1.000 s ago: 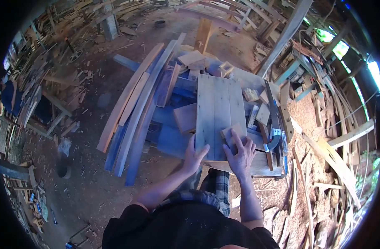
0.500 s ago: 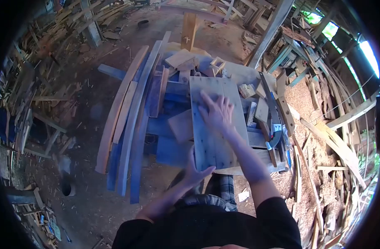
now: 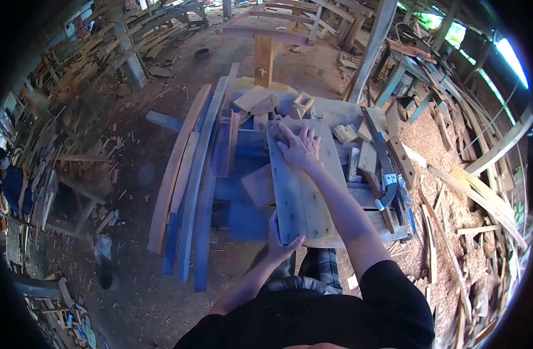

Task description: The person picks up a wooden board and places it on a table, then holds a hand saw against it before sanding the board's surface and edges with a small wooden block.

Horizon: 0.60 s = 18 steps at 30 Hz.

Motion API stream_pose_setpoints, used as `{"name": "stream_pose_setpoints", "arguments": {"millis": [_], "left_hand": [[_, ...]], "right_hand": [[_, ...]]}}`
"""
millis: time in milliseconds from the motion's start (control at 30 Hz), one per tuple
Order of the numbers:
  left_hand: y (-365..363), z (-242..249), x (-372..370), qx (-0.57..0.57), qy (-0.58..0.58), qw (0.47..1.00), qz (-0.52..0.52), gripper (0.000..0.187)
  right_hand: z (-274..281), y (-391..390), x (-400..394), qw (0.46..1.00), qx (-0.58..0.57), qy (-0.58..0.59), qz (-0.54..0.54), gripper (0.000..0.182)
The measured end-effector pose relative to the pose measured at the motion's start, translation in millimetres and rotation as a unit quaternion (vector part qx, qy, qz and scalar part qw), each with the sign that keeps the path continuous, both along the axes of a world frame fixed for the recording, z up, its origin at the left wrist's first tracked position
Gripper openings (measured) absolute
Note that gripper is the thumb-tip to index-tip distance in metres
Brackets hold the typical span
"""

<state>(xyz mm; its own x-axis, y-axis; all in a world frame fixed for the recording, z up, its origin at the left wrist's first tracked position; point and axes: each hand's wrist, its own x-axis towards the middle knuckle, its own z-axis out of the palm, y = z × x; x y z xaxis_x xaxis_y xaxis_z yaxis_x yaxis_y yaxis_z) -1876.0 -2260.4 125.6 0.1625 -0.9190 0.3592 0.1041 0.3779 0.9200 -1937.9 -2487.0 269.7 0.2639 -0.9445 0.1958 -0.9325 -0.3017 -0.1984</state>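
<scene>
A wide wooden board [image 3: 304, 203] lies lengthwise on top of the cluttered workbench, in the middle of the view. My left hand [image 3: 281, 243] grips its near left corner, fingers along the left side and thumb at the near edge. Near the board's far end, my right hand [image 3: 302, 150] rests palm down with its fingers spread. Just left of the board is a squarish wood piece [image 3: 258, 187], partly covered by it. A handsaw [image 3: 378, 142] with a dark blade lies along the bench's right side.
Long wooden strips [image 3: 188, 192] lie along the bench's left side. Small offcuts [image 3: 256, 100] sit at the far end, with a wooden post [image 3: 263, 61] behind. Wood shavings [image 3: 446, 232] cover the floor at right. Someone in dark clothing [image 3: 15, 186] is at the far left.
My right hand has slid toward the board's far end. My left hand has closed more around the near left corner. The whole view has shifted slightly.
</scene>
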Motion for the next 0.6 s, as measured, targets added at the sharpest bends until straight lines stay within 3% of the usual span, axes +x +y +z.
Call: {"name": "stream_pose_setpoints", "arguments": {"millis": [67,367,467,600], "left_hand": [[1,1,-2,0.029,0.059,0.998,-0.009,0.098],[1,-14,1,0.008,0.034,0.999,-0.014,0.102],[-2,0,3,-0.012,0.028,0.999,-0.017,0.103],[0,-15,1,0.004,0.021,1.0,-0.019,0.105]], "right_hand": [[-13,33,-17,0.999,-0.039,0.006,-0.001,0.058],[-10,190,-76,0.993,-0.075,0.016,0.089,0.064],[-8,176,-64,0.995,-0.031,0.048,0.081,0.064],[-3,92,-19,0.994,-0.019,0.028,0.102,0.061]]}}
